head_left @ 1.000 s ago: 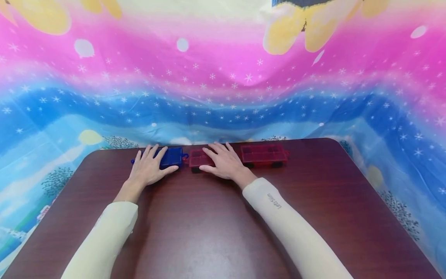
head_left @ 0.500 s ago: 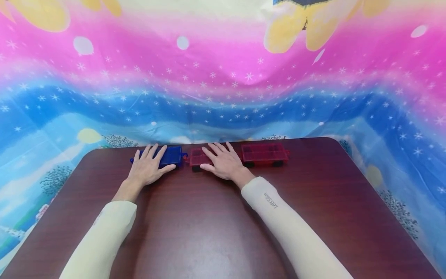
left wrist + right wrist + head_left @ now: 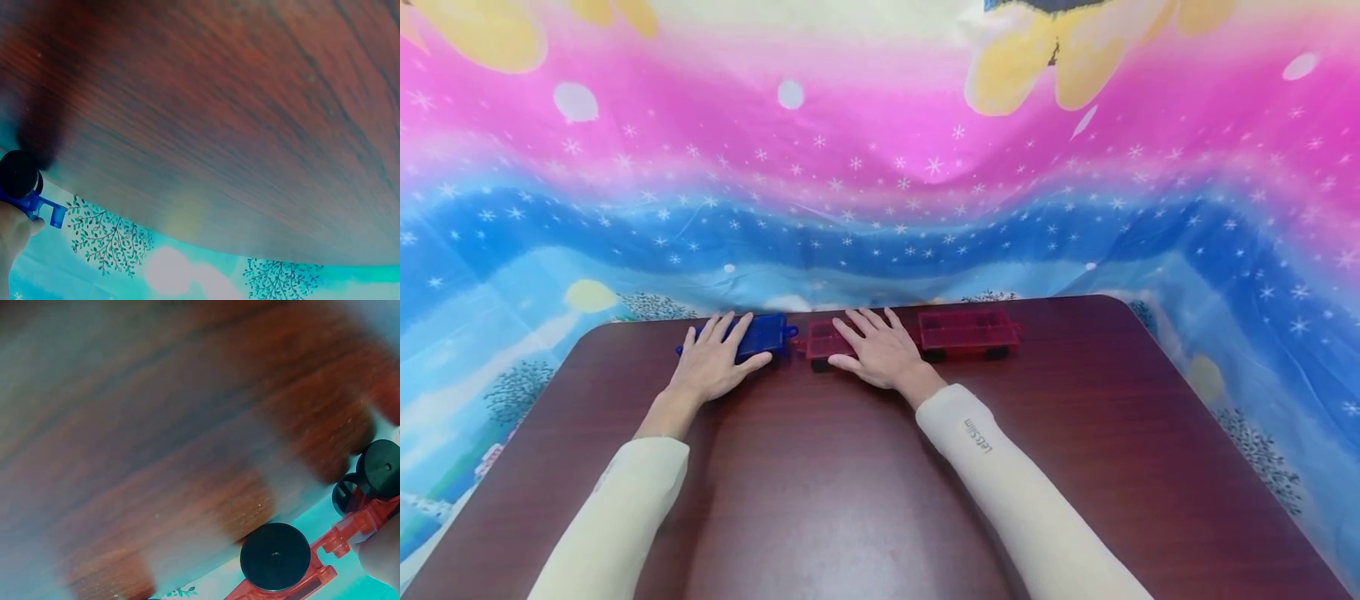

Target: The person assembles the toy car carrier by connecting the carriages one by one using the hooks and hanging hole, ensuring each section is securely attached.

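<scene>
My left hand (image 3: 709,364) lies with spread, straight fingers over a translucent blue toy wagon (image 3: 767,335) at the table's far edge. Beside it, my right hand (image 3: 880,354) rests fingers spread on a translucent red wagon (image 3: 824,340), covering its right part. A longer red wagon (image 3: 966,329) stands to the right of that hand. Between the blue wagon's right hook (image 3: 791,332) and the middle wagon's left coupling shows a narrow gap. The left wrist view has a black wheel (image 3: 19,174) and blue end hook (image 3: 57,215). Red couplings (image 3: 340,545) join black-wheeled wagons in the right wrist view.
A dark wood-grain table (image 3: 820,500) spreads in front of both arms. Right behind its far edge hangs a printed cloth (image 3: 880,200) in pink and blue, which also runs along both sides.
My left hand and the blue wagon have shifted slightly left, and the blue hook now sits apart from the red coupling. The right hand and red wagons have hardly moved.
</scene>
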The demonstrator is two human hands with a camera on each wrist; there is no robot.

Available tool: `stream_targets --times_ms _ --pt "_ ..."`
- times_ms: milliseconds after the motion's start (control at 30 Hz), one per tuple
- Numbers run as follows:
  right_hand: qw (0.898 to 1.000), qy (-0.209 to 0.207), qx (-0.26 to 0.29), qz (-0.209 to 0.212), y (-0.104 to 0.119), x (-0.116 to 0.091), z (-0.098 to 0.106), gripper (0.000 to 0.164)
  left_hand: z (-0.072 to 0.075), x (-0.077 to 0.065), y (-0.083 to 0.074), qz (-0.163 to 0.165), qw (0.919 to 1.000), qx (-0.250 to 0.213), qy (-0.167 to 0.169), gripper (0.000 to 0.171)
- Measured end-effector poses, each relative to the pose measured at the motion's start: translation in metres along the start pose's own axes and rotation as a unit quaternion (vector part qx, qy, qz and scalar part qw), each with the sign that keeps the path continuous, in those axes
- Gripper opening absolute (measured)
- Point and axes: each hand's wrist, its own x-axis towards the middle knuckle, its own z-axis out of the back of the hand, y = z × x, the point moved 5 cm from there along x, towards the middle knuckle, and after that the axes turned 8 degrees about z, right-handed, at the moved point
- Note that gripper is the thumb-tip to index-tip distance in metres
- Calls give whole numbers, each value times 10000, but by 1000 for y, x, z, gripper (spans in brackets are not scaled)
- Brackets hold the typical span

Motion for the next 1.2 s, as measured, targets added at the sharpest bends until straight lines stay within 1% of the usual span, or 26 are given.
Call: stream_targets --times_ms 200,500,733,1000,1200 --pt "10000 -49 -19 -2 0 1 -1 78 -1 -1 0 -14 9999 -132 25 93" --pt "9999 69 -92 -42 3 2 -1 79 -3 -4 -4 -196 9996 -175 108 93" --pt "10000 60 -12 -53 2 3 -1 78 -1 -5 -5 -202 9996 -158 108 92" --pt "9998 161 142 -5 0 3 2 78 0 -6 -5 -209 9996 -179 14 91" --pt "9996 236 139 -38 0 1 2 78 1 -8 -5 -215 9997 -108 40 90"
